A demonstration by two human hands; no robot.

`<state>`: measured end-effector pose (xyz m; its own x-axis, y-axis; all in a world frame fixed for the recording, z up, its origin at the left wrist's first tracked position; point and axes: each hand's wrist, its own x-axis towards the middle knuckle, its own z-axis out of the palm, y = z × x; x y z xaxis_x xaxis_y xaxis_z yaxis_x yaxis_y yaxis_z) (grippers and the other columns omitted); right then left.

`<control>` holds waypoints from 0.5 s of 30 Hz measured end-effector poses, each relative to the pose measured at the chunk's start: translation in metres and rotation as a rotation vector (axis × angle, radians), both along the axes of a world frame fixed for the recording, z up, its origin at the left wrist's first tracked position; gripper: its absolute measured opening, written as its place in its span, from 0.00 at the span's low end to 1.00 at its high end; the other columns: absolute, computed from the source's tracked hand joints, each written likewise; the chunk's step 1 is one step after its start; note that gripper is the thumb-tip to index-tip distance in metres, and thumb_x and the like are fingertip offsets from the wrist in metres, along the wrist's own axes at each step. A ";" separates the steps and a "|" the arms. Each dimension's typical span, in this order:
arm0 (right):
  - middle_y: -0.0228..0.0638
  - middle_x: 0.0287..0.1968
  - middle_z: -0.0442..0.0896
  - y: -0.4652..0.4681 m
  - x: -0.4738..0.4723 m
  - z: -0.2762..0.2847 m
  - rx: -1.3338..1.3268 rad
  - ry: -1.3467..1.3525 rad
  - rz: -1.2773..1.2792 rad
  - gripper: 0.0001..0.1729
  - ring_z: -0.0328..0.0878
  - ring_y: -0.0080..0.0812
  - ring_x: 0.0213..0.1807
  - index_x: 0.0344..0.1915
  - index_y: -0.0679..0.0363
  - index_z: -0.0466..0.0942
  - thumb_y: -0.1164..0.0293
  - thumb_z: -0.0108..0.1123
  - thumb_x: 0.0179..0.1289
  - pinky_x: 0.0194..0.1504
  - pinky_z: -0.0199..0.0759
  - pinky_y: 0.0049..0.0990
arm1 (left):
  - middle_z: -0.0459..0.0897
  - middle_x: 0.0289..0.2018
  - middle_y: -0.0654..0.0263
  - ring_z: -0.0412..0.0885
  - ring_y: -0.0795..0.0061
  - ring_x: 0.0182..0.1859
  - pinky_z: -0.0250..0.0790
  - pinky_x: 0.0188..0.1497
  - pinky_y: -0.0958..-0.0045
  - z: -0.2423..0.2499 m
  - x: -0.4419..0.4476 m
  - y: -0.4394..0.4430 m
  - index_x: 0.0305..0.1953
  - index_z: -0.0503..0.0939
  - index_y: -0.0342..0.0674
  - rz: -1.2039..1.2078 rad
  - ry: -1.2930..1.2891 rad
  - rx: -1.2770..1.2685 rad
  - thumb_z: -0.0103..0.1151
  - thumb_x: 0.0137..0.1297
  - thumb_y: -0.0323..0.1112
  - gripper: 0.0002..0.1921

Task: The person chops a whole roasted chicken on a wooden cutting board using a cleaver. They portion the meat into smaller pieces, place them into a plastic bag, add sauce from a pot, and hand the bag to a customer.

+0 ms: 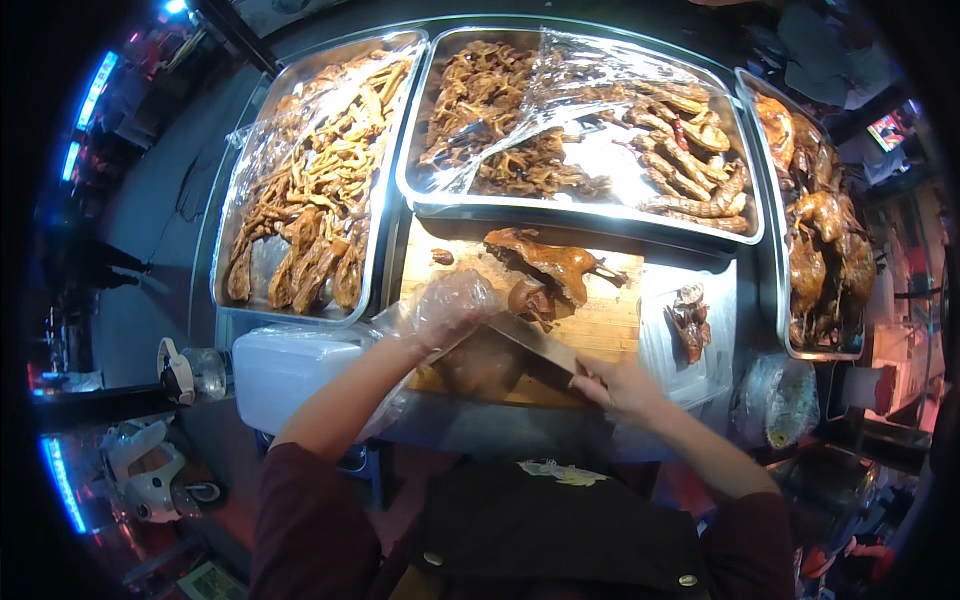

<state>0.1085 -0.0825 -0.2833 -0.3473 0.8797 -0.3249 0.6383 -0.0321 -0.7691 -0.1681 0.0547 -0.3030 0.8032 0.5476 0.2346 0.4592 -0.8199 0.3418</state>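
Observation:
My right hand (611,384) grips the handle of a cleaver (536,349), its broad blade slanting up and left over the wooden cutting board (607,322). In a clear plastic glove, my left hand (459,304) is by the blade's far end; blur and glare hide whether its fingers hold anything. Just beyond the blade lies a dark brown cut piece of poultry (531,298). Behind that rests a larger glossy roasted duck part (555,262) with a leg pointing right. A small meat scrap (442,257) sits at the board's upper left.
Metal trays of braised meats stand left (369,289), behind (525,204) and right (784,330), the rear one partly under plastic film (577,67). A chopped piece (688,322) lies on a white plastic sheet (709,375) right of the board. A white plastic-wrapped container (292,375) stands front left.

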 end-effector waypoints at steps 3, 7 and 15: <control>0.46 0.25 0.79 -0.045 -0.011 0.019 0.052 0.117 -0.208 0.16 0.77 0.49 0.27 0.42 0.62 0.73 0.59 0.51 0.69 0.31 0.69 0.39 | 0.77 0.29 0.66 0.78 0.63 0.37 0.72 0.36 0.62 0.049 0.026 0.017 0.32 0.77 0.47 -0.224 0.059 0.058 0.57 0.53 0.31 0.04; 0.45 0.27 0.79 -0.060 -0.019 0.025 -0.130 0.128 -0.427 0.18 0.79 0.45 0.30 0.49 0.63 0.74 0.61 0.49 0.70 0.34 0.70 0.35 | 0.81 0.31 0.68 0.80 0.65 0.39 0.73 0.37 0.65 0.043 0.060 0.051 0.28 0.79 0.47 -0.425 0.034 0.055 0.58 0.51 0.34 0.02; 0.50 0.26 0.77 -0.041 -0.027 0.009 -0.166 0.121 -0.402 0.20 0.78 0.46 0.30 0.47 0.66 0.75 0.60 0.46 0.71 0.34 0.69 0.36 | 0.82 0.31 0.65 0.82 0.62 0.38 0.75 0.38 0.65 -0.013 0.063 0.065 0.29 0.80 0.46 -0.469 0.050 -0.020 0.56 0.52 0.32 0.03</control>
